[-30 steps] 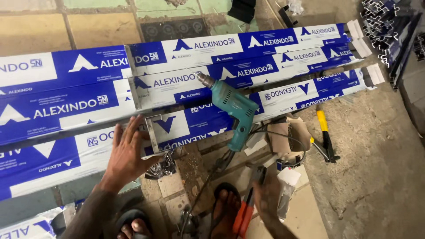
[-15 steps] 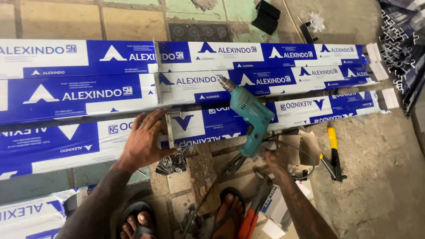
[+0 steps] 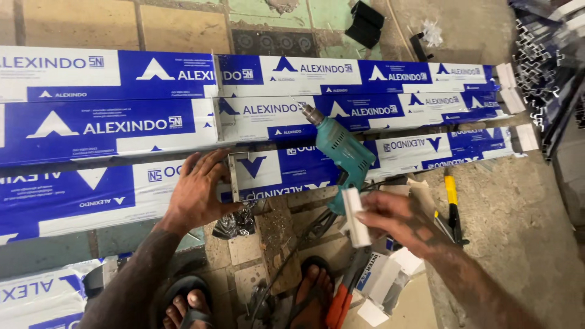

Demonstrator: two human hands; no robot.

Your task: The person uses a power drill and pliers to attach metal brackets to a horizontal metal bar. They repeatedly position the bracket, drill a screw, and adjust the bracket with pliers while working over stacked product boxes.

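Left hand lies flat, fingers spread and released, palm pressing on the nearest wrapped aluminium profile, right at the cut end where a bare metal edge shows. Right hand pinches a small white plastic block between thumb and fingertips, held upright just in front of the teal electric drill. The drill rests on the profiles with its bit pointing up-left and its cord trailing down toward the sandalled feet. More blue-and-white wrapped profiles lie side by side across the floor. A yellow-handled tool lies to the right, orange-handled pliers and a small white carton lie below the right hand. The block looks light, stiff and smooth, probably easy to slip; gripping its long flat sides seems best. The profile looks long, rigid and fairly light; its wrap is likely slick, the bare cut end possibly sharp.
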